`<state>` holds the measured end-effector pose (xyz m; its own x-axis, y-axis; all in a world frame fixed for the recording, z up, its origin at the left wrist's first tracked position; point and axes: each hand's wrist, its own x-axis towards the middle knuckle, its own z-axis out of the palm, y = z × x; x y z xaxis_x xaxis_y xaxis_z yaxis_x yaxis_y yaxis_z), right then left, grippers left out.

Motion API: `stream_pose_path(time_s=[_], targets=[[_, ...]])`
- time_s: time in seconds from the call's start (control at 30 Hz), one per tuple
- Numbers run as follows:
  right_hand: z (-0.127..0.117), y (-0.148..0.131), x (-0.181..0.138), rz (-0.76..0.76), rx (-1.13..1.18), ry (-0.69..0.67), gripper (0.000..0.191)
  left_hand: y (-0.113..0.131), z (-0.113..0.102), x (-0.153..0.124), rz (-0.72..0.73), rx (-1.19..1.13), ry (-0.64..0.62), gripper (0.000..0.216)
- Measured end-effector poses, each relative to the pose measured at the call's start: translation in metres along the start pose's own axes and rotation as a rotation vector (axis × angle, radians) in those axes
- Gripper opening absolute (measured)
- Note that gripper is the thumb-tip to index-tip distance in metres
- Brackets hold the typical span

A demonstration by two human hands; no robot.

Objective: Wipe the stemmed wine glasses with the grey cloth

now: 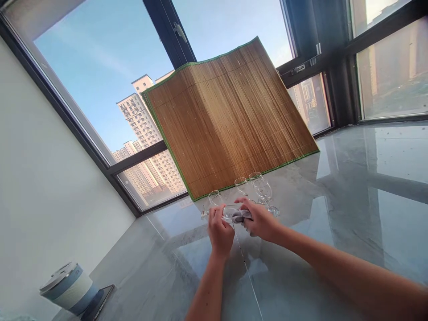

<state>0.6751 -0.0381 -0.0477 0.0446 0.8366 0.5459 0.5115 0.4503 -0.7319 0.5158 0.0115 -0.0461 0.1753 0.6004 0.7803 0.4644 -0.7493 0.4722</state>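
My left hand [219, 232] is closed around a small stemmed glass [227, 211] lying sideways, its foot sticking out to the left. My right hand [261, 220] pinches a grey cloth [241, 216] pressed into the mouth of that glass. Both hands hover just above a glossy marble counter [334, 214]. Right behind them stand three more clear stemmed glasses: one at the left [214, 197], one in the middle [241, 185] and one at the right [263, 191].
A bamboo mat [230, 116] leans against the window behind the glasses. A lidded blue-and-white cup [68, 287] and a dark phone [100, 299] sit at the near left. A white wall runs along the left side.
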Motion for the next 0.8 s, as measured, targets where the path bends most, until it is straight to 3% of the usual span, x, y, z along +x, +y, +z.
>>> stream_pose_path(time_s=[0.2,0.3,0.4,0.57,0.63,0.8], targets=[[-0.005,-0.008,0.004,0.213,0.580,-0.074,0.046,0.000,-0.002,0.001,0.033,-0.066,-0.026,0.056],[-0.012,-0.014,0.004,0.291,0.730,-0.111,0.047,0.000,0.000,0.001,0.014,-0.105,-0.016,0.043],[-0.017,-0.017,0.006,0.309,0.802,-0.070,0.048,-0.002,0.003,0.000,-0.116,-0.226,-0.027,0.030],[-0.016,-0.017,0.009,0.186,0.678,0.206,0.045,-0.004,0.002,0.002,-0.633,-0.735,-0.180,0.029],[-0.011,-0.012,0.009,0.118,0.548,0.249,0.042,0.000,-0.002,0.004,-0.802,-0.987,-0.217,0.035],[0.004,0.004,0.004,0.086,0.237,0.153,0.037,0.012,-0.013,0.004,-0.928,-1.527,-0.329,0.037]])
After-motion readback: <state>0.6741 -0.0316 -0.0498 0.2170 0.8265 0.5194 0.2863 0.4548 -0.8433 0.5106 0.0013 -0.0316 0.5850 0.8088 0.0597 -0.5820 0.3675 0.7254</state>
